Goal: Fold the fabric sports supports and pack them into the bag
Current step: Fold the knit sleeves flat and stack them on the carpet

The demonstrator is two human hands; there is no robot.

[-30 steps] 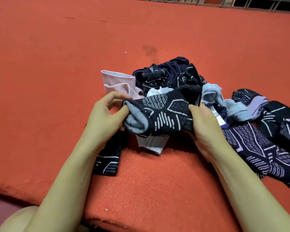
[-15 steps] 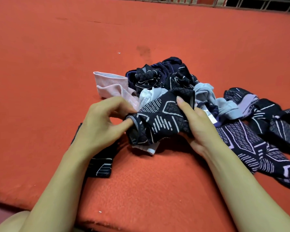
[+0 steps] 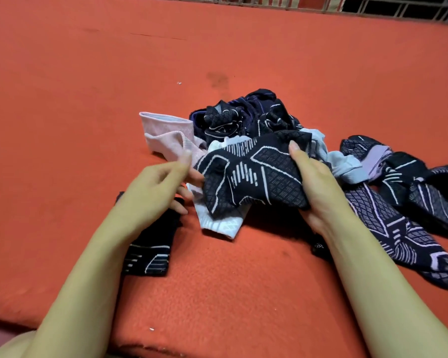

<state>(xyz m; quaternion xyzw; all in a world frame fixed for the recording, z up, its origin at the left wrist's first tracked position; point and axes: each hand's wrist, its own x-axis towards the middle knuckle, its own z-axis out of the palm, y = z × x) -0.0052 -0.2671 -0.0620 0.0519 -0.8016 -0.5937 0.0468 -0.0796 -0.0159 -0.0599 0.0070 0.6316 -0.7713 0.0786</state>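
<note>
Step in hand: folding, by my reading. One dark patterned support (image 3: 254, 182) was lifted just above the orange table (image 3: 88, 99), between the two hands, with a white support (image 3: 217, 223) hanging out from under it.
Right hand (image 3: 318, 187): clamped on the right end of the dark patterned support, thumb on top, fingers hidden beneath the cloth.
Left hand (image 3: 153, 192): just left of that support, blurred, fingers loosely bent and parted; it seemed to hold nothing, though its fingertips were close to, perhaps touching, the support's left edge.
Next move, as a judgement: the left hand would need to take the free left end so the piece could be doubled over towards the right hand, and the white piece below would have to be shaken loose or folded with it.
Bag: none in view, so packing had not been reached as far as could be seen.
Count, pink: one pink support (image 3: 166, 135), beyond the left hand.
Count, folded-looking dark: one small dark support (image 3: 150, 251), under the left forearm.
Count, long dark: one long dark support (image 3: 388, 228), right of the right forearm.
Count, heap: the dark heap (image 3: 246, 115) beyond both hands and the tangle (image 3: 409, 177) far right held several pieces, too entwined to number.
</note>
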